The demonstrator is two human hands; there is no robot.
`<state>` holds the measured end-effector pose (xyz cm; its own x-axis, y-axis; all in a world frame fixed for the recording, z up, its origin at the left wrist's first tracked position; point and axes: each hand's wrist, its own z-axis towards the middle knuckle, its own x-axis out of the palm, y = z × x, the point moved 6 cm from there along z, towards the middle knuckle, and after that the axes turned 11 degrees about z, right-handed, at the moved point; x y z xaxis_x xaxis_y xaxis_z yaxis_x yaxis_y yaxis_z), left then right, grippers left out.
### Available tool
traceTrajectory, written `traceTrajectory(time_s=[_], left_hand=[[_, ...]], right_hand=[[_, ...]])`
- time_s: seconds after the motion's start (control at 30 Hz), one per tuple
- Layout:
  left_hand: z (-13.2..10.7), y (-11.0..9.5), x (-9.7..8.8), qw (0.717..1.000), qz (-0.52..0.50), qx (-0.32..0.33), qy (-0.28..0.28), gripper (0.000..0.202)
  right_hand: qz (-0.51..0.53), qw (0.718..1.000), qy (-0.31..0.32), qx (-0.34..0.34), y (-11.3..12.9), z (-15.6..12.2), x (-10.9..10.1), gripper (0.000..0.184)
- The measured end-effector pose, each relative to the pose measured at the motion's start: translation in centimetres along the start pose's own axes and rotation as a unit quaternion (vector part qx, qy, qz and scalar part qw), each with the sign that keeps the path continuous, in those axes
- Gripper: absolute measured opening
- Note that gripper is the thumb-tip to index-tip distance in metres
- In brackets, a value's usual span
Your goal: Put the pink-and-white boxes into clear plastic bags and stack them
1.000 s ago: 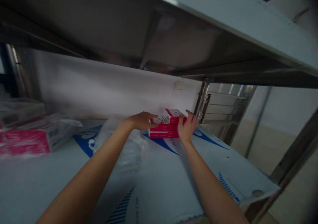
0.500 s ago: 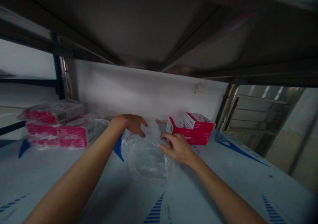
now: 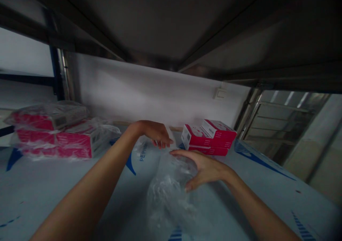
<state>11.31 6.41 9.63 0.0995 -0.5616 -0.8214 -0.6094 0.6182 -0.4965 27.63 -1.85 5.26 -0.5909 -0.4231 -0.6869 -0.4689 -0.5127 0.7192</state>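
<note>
Clear plastic bag (image 3: 171, 198) lay bunched on the blue-printed white sheet (image 3: 40, 184), between the hands. The right hand (image 3: 205, 169) was spread wide and cupped over the bag without clearly gripping it; the left hand (image 3: 156, 134) curled loosely at the bag's top, and contact there could not be told. Handling the bag looked like the step in hand, and the next move seemed to call for closing the fingers on the film. Farther off stood stacked red-and-white boxes (image 3: 210, 137), film-wrapped red packs (image 3: 53, 134) and a white wall (image 3: 149, 91) with a switch plate (image 3: 219, 93).
</note>
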Motion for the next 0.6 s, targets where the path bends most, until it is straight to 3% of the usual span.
traceTrajectory(time_s=[0.07, 0.17, 0.27, 0.33, 0.4, 0.53, 0.6], left_hand=[[0.9, 1.0, 0.6, 1.000, 0.019, -0.024, 0.006, 0.032], [1.7, 1.1, 1.2, 1.000, 0.020, -0.022, 0.011, 0.035], [1.9, 0.4, 1.1, 1.000, 0.027, -0.011, 0.001, 0.044], [1.9, 0.1, 1.0, 1.000, 0.028, -0.003, -0.011, 0.051], [2.0, 0.0, 1.0, 1.000, 0.016, 0.001, -0.012, 0.054], [2.0, 0.5, 1.4, 1.000, 0.007, -0.019, 0.005, 0.055], [2.1, 0.7, 1.6, 0.999, 0.014, -0.031, 0.006, 0.053]], right_hand=[[-0.046, 0.998, -0.030, -0.030, 0.1, 0.2, 0.3, 0.090], [-0.082, 0.989, -0.117, -0.049, -0.9, 0.8, -0.1, 0.048], [0.001, 0.982, -0.183, -0.054, -2.2, 1.6, -1.0, 0.017], [0.075, 0.970, -0.220, -0.069, -2.3, 1.6, -1.8, 0.017], [0.085, 0.965, -0.233, -0.088, -1.6, 1.2, -2.5, 0.023], [-0.045, 0.981, -0.161, -0.095, -0.3, 0.4, -2.5, 0.058], [-0.064, 0.983, -0.149, -0.080, -0.6, 0.3, -2.5, 0.043]])
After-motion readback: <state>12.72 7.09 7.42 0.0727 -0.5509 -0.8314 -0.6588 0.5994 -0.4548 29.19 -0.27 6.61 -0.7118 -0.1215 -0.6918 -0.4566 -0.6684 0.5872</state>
